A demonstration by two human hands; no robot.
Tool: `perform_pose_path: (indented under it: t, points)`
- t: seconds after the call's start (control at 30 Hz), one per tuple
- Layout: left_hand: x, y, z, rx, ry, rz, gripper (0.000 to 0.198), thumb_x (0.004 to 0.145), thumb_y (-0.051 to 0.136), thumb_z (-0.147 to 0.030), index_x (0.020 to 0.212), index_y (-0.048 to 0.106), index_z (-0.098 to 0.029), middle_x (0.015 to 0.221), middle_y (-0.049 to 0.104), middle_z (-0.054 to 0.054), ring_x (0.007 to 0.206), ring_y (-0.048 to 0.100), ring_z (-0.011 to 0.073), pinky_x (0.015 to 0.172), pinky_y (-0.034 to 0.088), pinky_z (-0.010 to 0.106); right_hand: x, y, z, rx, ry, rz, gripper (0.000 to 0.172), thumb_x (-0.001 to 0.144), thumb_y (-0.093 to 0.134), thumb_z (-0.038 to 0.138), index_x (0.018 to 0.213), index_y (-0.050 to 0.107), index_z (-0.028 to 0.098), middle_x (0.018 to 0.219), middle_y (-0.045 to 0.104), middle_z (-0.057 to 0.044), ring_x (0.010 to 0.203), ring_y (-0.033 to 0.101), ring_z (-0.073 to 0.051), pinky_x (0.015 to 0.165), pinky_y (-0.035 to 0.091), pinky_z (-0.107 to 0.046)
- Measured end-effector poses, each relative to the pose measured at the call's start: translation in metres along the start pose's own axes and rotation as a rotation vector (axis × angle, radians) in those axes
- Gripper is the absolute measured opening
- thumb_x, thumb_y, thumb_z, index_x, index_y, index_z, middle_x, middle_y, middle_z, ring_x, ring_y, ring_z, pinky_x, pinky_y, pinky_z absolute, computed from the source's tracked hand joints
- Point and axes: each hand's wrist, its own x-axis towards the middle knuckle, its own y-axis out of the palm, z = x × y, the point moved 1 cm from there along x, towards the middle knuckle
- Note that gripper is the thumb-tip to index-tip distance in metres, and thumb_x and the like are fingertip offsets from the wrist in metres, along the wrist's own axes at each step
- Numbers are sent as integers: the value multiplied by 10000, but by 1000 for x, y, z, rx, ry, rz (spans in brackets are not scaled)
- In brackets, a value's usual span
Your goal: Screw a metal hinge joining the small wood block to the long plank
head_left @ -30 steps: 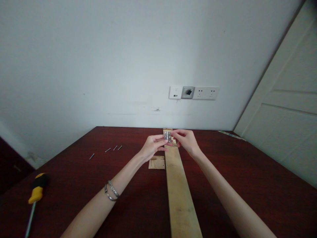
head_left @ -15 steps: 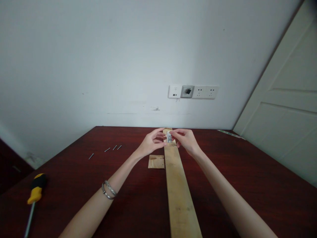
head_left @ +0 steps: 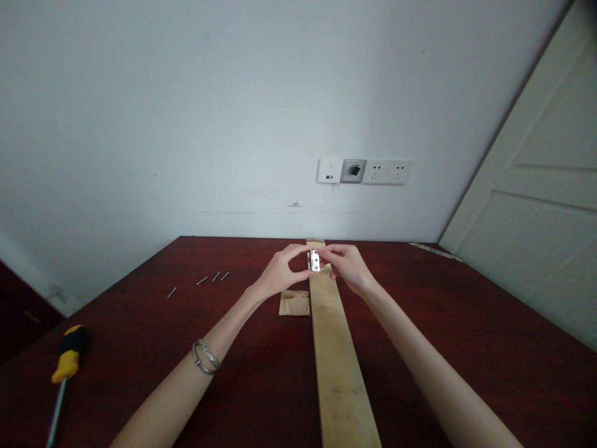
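Observation:
A small shiny metal hinge point(head_left: 316, 261) with screw holes is held above the far part of a long wooden plank point(head_left: 338, 361). My left hand point(head_left: 282, 269) curves round the hinge's left side, with thumb and fingertips at its lower and upper ends. From the right, my right hand point(head_left: 347, 264) pinches its upper right edge, the fingers partly hidden behind it. Beside the plank on the left, a short flat piece of wood point(head_left: 294, 303) touches or nearly touches its edge.
Several screws point(head_left: 202, 280) lie loose on the dark red table point(head_left: 252, 398) to the left. A yellow and black screwdriver point(head_left: 69, 356) rests near the left edge. Behind the table stands a white wall with sockets point(head_left: 386, 172); a white door point(head_left: 541, 186) is at right.
The hinge has shifted slightly left and turned, so its face now shines brighter. My left thumb and fingertips have closed in on its ends, while my right hand keeps its pinch.

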Motion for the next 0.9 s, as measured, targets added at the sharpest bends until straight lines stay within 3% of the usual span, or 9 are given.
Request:
perform_pose_path:
  t: [0.2, 0.33, 0.5, 0.6, 0.7, 0.9]
  points:
    - [2, -4, -3, 84, 62, 30, 459, 724, 716, -169, 1168, 603, -194, 1108, 620, 70, 1049, 562, 202, 944, 452, 393, 0, -1, -2, -18, 12, 1, 263, 662, 712, 376, 746, 710, 126, 654, 661, -39, 584, 584, -114, 341, 369, -142]
    - [2, -6, -4, 124, 63, 83, 467, 732, 713, -173, 1184, 597, -167, 1071, 615, 81, 1020, 556, 203, 925, 458, 383, -3, -3, 2, -74, 18, 6, 335, 650, 729, 352, 898, 694, 131, 723, 687, -41, 592, 600, -120, 361, 427, -159]
    - [3, -8, -4, 166, 75, 153, 473, 749, 688, -166, 1211, 584, -187, 1075, 606, 71, 1027, 539, 197, 931, 448, 370, -11, -7, 2, -184, 6, 184, 484, 646, 730, 290, 1096, 638, 139, 887, 692, -69, 741, 626, -156, 443, 487, -194]
    - [3, -6, -5, 192, 80, 187, 470, 766, 661, -167, 1226, 576, -208, 1077, 606, 64, 1017, 533, 196, 925, 449, 365, -16, -7, -6, -290, -111, 232, 556, 659, 730, 280, 1182, 602, 144, 940, 683, -71, 847, 620, -176, 586, 525, -252]
    - [2, -4, -5, 202, 61, 214, 453, 769, 657, -184, 1216, 584, -195, 1075, 610, 73, 1005, 534, 202, 910, 456, 362, -19, -6, -16, -440, -254, 173, 522, 681, 727, 273, 1177, 611, 164, 900, 680, -38, 851, 617, -164, 756, 512, -303]
    - [-3, -2, -2, 226, 29, 247, 453, 762, 659, -179, 1210, 587, -182, 1097, 615, 75, 1030, 531, 213, 923, 446, 365, -21, -6, -33, -560, -378, 131, 469, 748, 678, 328, 1185, 595, 179, 929, 635, -53, 816, 595, -162, 641, 519, -265]
